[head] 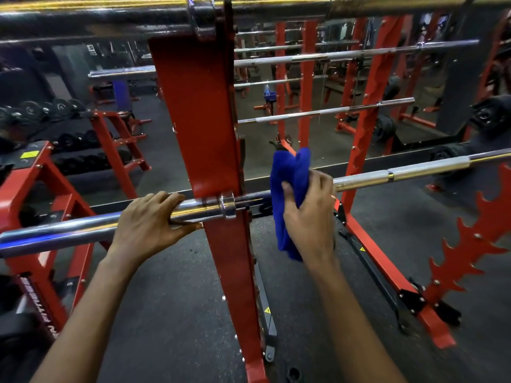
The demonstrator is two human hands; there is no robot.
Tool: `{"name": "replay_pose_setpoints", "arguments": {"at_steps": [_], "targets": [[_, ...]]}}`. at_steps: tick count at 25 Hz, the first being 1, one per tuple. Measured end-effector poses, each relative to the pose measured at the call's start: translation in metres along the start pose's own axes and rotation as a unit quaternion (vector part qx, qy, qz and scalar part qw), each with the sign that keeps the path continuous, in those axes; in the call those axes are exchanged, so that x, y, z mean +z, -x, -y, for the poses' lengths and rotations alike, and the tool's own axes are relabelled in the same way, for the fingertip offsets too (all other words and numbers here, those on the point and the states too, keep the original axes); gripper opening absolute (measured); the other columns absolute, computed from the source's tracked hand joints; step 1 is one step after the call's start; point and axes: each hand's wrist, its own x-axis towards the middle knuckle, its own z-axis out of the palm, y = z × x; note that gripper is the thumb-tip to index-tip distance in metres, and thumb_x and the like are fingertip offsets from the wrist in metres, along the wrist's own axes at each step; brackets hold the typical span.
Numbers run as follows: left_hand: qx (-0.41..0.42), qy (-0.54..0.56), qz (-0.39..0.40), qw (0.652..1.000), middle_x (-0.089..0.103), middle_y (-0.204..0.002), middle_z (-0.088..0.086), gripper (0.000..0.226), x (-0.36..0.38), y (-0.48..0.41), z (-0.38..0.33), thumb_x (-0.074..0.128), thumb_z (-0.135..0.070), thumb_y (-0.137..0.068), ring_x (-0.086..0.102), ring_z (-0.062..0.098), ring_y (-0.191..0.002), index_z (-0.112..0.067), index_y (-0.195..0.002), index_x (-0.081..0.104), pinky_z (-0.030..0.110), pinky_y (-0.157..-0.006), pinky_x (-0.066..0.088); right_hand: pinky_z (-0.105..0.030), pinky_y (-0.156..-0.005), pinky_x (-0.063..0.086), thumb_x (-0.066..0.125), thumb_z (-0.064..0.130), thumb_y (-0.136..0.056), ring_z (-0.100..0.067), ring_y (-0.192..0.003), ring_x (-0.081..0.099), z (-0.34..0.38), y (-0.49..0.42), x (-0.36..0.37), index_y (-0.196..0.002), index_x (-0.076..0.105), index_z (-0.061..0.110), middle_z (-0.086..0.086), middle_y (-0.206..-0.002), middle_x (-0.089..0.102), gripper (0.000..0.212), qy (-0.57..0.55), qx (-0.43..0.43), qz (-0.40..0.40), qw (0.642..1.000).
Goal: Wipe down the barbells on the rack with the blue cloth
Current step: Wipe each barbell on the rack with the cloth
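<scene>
Rack upright [199, 120] with barbell [431, 165] lodged across it — sleeve [69, 230] clasped by the left hand [149, 219], fingers over, thumb under; blue cloth [287, 183] draped over the shaft [359, 180] beside the upright and gripped by the right hand [309, 214] — wiping judged under way, a slide rightward called for next.

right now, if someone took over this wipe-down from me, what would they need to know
Left hand grips the barbell on its sleeve, left of the red upright.
Right hand holds the cloth wrapped on the shaft just right of the upright.
Done: cannot tell how much is already wiped.
Left: likely the shaft out to the right, then the bar overhead.
</scene>
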Motion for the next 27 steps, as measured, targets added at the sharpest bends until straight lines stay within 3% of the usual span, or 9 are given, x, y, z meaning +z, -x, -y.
{"name": "replay_pose_setpoints", "arguments": {"at_steps": [2, 5, 7, 9, 12, 14, 20, 25, 27], "targets": [[-0.035, 0.013, 0.006, 0.999, 0.060, -0.116, 0.005, 0.086, 0.005, 0.005, -0.004, 0.041, -0.083, -0.079, 0.060, 0.028, -0.100, -0.020, -0.138, 0.052, 0.043, -0.087, 0.046, -0.045, -0.108, 0.041, 0.052, 0.046, -0.102, -0.028, -0.131, 0.046, -0.009, -0.017, 0.020, -0.151, 0.041, 0.016, -0.008, -0.144, 0.044, 0.059, 0.109, -0.051, -0.013, 0.993], [-0.037, 0.042, 0.003, 0.998, 0.044, -0.145, 0.005, 0.084, 0.014, 0.017, -0.035, 0.040, -0.073, -0.089, 0.043, 0.029, -0.135, -0.025, -0.157, 0.031, 0.053, -0.114, 0.028, -0.048, -0.120, 0.027, 0.051, 0.042, -0.103, -0.027, -0.143, 0.036, -0.032, -0.016, 0.043, -0.162, 0.018, 0.023, -0.010, -0.157, 0.033, 0.070, 0.104, -0.175, 0.036, 0.978], [-0.034, 0.051, -0.002, 0.998, 0.030, -0.161, 0.003, 0.078, 0.021, 0.022, -0.057, 0.039, -0.068, -0.094, 0.020, 0.028, -0.153, -0.032, -0.161, 0.023, 0.058, -0.121, 0.010, -0.048, -0.126, 0.021, 0.054, 0.033, -0.100, -0.030, -0.146, 0.035, -0.049, -0.019, 0.032, -0.160, 0.027, 0.029, -0.011, -0.159, 0.033, 0.066, 0.114, -0.315, 0.085, 0.938], [-0.048, 0.054, -0.012, 0.997, 0.026, -0.165, 0.001, 0.072, 0.024, 0.021, -0.066, 0.036, -0.066, -0.097, 0.013, 0.028, -0.156, -0.035, -0.161, 0.024, 0.059, -0.121, 0.004, -0.046, -0.128, 0.019, 0.056, 0.030, -0.097, -0.031, -0.144, 0.040, -0.068, -0.032, 0.017, -0.155, 0.041, 0.028, -0.010, -0.155, 0.041, 0.060, 0.131, -0.364, 0.082, 0.919], [-0.062, 0.043, -0.022, 0.997, 0.036, -0.157, 0.001, 0.065, 0.026, 0.019, -0.068, 0.027, -0.065, -0.100, 0.023, 0.028, -0.151, -0.037, -0.159, 0.030, 0.059, -0.121, 0.007, -0.049, -0.110, 0.045, 0.059, 0.029, -0.096, -0.026, -0.127, 0.053, -0.080, -0.053, 0.002, -0.150, 0.049, 0.024, -0.007, -0.142, 0.049, 0.055, 0.039, -0.203, -0.005, 0.978], [-0.076, 0.040, -0.020, 0.996, 0.039, -0.152, 0.003, 0.063, 0.027, 0.018, -0.071, 0.028, -0.063, -0.101, 0.026, 0.030, -0.148, -0.037, -0.157, 0.033, 0.060, -0.121, 0.006, -0.049, -0.106, 0.045, 0.055, 0.034, -0.099, -0.024, -0.122, 0.055, -0.068, -0.055, 0.009, -0.151, 0.046, 0.023, -0.004, -0.136, 0.054, 0.054, 0.055, -0.119, -0.065, 0.989], [-0.141, 0.083, -0.007, 0.987, 0.053, -0.144, 0.012, 0.067, 0.003, -0.002, -0.115, 0.042, -0.055, -0.096, 0.041, 0.032, -0.138, -0.011, -0.146, 0.048, 0.050, -0.114, 0.032, -0.044, -0.125, 0.023, 0.065, 0.036, -0.097, -0.021, -0.132, 0.054, -0.054, -0.031, 0.031, -0.138, 0.060, 0.024, 0.001, -0.139, 0.060, 0.042, 0.106, -0.327, 0.021, 0.939], [-0.070, 0.132, -0.018, 0.989, 0.055, -0.140, 0.011, 0.053, 0.005, -0.017, -0.117, 0.048, -0.041, -0.098, 0.045, 0.030, -0.132, -0.009, -0.140, 0.052, 0.048, -0.111, 0.041, -0.047, -0.094, 0.047, 0.072, 0.022, -0.091, -0.028, -0.109, 0.053, -0.081, -0.073, -0.012, -0.129, 0.065, 0.023, -0.010, -0.124, 0.053, 0.039, 0.076, -0.133, -0.113, 0.982], [-0.037, 0.114, 0.012, 0.993, 0.050, -0.147, 0.012, 0.055, 0.011, -0.022, -0.124, 0.040, -0.033, -0.097, 0.041, 0.033, -0.137, -0.011, -0.145, 0.049, 0.053, -0.115, 0.037, -0.050, -0.093, 0.048, 0.069, 0.024, -0.094, -0.029, -0.109, 0.055, -0.069, -0.070, -0.004, -0.123, 0.062, 0.018, -0.009, -0.121, 0.056, 0.030, 0.110, -0.126, -0.129, 0.977]]}}
